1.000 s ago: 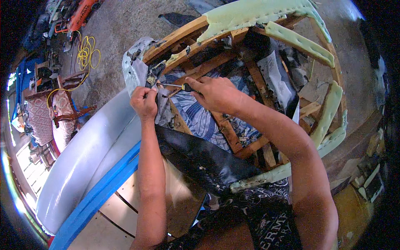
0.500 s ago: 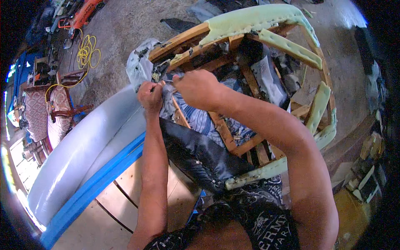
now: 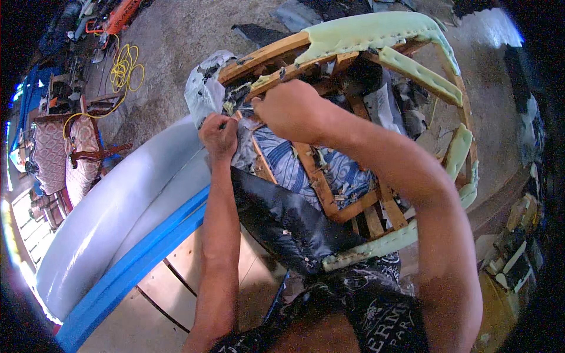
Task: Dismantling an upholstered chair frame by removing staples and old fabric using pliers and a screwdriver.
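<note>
A stripped wooden furniture frame [image 3: 263, 55] stands before me, with pale green foam [image 3: 371, 35] along its edges and torn black covering [image 3: 282, 206] hanging on its near side. My left hand [image 3: 219, 135] is closed in a pinch at the frame's left corner, beside crumpled whitish-grey covering [image 3: 203, 94]; what lies between its fingers is hidden. Just to its right, my right hand [image 3: 291, 110] is closed in a fist around a thin tool [image 3: 246, 110]. Only a short bit of the tool's metal shaft shows, pointing toward my left hand; its handle is covered.
A long grey padded piece [image 3: 118, 206] lies to the left, beside a blue beam [image 3: 138, 265]. Blue-and-white patterned cloth [image 3: 347, 176] shows inside the frame. A yellow cord [image 3: 123, 70] coils on the floor near patterned upholstered pieces [image 3: 53, 153]. Scraps lie at the far right.
The view has shifted a little, so the frame sits slightly lower and to the right. Both hands stay at the same corner, still closed.
</note>
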`<state>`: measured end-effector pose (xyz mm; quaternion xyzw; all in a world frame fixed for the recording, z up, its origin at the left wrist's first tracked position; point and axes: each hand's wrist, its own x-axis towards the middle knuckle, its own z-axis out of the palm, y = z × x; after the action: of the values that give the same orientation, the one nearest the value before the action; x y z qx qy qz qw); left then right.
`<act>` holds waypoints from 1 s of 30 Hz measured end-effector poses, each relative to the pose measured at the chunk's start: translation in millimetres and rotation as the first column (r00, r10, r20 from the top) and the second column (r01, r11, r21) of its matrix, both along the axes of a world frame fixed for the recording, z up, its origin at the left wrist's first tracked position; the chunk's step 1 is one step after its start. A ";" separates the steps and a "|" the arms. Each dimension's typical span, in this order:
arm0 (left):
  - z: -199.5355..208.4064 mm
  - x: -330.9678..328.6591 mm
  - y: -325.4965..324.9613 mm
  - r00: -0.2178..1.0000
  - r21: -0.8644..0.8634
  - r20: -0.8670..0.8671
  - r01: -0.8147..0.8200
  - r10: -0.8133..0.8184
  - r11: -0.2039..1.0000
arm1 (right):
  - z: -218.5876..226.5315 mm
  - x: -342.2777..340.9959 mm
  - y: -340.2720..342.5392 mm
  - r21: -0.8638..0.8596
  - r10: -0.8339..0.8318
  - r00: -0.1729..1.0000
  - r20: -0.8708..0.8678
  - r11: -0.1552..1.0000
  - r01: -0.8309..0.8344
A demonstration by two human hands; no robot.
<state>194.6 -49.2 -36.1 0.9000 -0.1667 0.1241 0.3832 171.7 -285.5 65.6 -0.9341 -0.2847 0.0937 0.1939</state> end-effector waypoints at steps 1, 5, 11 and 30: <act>1.8 -1.4 1.0 1.000 0.001 -0.002 0.000 0.000 1.000 | -1.5 -0.3 1.4 0.001 0.000 1.000 -0.002 1.000 0.000; 5.4 -3.5 -1.2 0.996 0.021 -0.071 -0.049 0.050 0.999 | -33.0 -31.2 6.2 0.069 -0.098 0.993 -0.062 0.992 0.102; 8.2 -1.6 -5.6 0.992 -0.013 -0.103 -0.073 0.071 0.997 | -128.2 -81.8 40.6 0.583 -0.514 0.855 -0.072 0.674 0.454; 3.9 3.3 11.6 0.999 0.067 -0.034 0.007 -0.004 0.998 | -14.0 6.3 -0.3 0.089 -0.063 0.992 -0.111 0.993 0.073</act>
<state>197.9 -37.6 -32.2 0.9138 -0.1666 0.1020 0.3560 178.0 -285.7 51.6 -0.9268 -0.2457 0.1243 0.2553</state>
